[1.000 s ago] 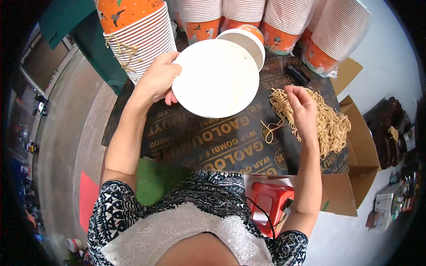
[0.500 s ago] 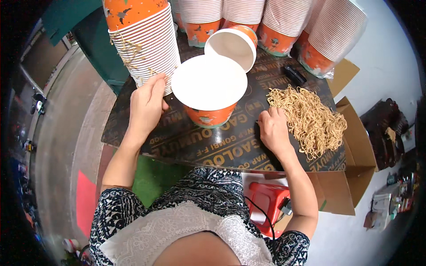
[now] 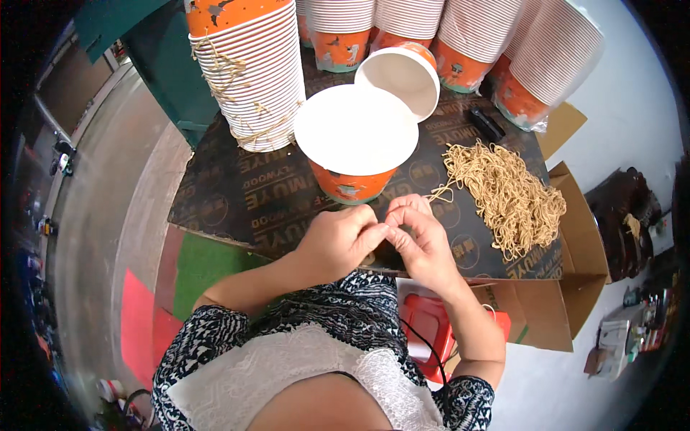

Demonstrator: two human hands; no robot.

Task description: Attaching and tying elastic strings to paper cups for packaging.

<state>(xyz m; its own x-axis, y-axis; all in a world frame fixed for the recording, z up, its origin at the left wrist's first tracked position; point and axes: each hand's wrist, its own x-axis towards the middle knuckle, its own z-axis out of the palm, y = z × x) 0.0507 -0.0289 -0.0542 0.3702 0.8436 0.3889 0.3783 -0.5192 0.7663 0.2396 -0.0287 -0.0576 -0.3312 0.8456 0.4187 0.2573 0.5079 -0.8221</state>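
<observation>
My left hand and my right hand meet at the table's front edge, their thumbs and fingertips pinched together. A strand of tan cord runs from the fingers of my right hand toward a tangled pile of tan cord. What my left fingers pinch is hidden. Just beyond my hands stands an upright orange paper bucket with a wide white top; whether that is a lid or the inside, I cannot tell. Left of it rises a tall stack of nested paper buckets, tan cord strands hanging on its rims.
A loose paper bucket lies tipped behind the upright one. Several bagged bucket stacks line the back of the dark table. A small black object lies near the cord pile. Cardboard boxes stand at the right; a red stool is below.
My left hand has left the bucket stack and come to the front middle. My right hand has moved left from the cord pile, drawing a strand, and the fingertips now meet.
</observation>
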